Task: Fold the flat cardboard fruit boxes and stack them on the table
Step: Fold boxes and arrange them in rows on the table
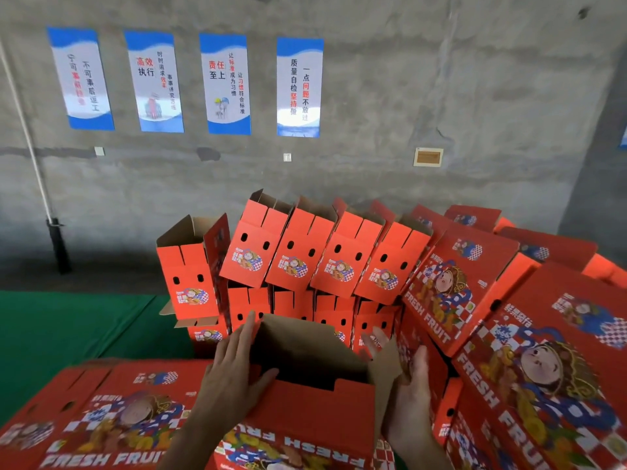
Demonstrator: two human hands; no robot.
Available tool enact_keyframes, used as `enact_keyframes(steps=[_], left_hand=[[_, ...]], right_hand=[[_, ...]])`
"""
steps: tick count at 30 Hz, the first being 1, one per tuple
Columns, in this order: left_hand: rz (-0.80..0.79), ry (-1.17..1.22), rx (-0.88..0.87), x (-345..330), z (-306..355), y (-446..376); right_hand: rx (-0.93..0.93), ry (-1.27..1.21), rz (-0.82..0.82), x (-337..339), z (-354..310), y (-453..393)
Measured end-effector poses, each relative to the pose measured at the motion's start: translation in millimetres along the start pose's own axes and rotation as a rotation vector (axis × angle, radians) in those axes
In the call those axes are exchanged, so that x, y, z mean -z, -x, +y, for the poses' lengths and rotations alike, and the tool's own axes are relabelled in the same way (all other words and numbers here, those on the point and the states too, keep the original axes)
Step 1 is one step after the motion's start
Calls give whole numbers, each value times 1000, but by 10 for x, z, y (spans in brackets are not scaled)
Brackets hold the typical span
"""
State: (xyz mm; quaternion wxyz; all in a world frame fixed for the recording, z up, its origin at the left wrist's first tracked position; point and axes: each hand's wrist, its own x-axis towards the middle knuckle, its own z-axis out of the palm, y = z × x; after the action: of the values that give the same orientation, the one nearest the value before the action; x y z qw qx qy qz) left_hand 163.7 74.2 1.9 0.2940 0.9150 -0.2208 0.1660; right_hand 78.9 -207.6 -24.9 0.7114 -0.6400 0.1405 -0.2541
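Facing a grey concrete wall with four posters, your straight, spread fingers press a "FRESH FRUIT" box; green bench left of them.

"FRESH FRUIT" on red flat boxes

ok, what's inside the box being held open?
The open box between the left hand and right hand shows only bare brown inner walls and dark shadow. Its bottom is hidden by the near wall, so contents there cannot be ruled out.
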Motion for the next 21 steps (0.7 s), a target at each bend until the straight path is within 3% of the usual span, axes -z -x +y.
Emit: enact_keyframes(steps=[2,3,6,11,14,18,21], left_hand=[[-53,-27,70,-31,43,-158],[-46,-93,49,-59,62,-231],[-23,-64,-1,-124,26,-300],[174,3,21,-137,-135,-277],[111,-29,-29,-129,-138,-222],[50,20,-43,-115,-112,-172],[9,-2,-49,-75,-121,-140]], right_hand=[[-106,-34,-289,-36,-18,53],[-146,6,-338,-80,-82,82],[-7,184,-316,-194,-51,81],[-18,240,-346,-224,-111,84],[100,334,-292,-293,-186,83],[198,364,-350,-455,-306,49],[213,362,-247,-538,-318,-97]])
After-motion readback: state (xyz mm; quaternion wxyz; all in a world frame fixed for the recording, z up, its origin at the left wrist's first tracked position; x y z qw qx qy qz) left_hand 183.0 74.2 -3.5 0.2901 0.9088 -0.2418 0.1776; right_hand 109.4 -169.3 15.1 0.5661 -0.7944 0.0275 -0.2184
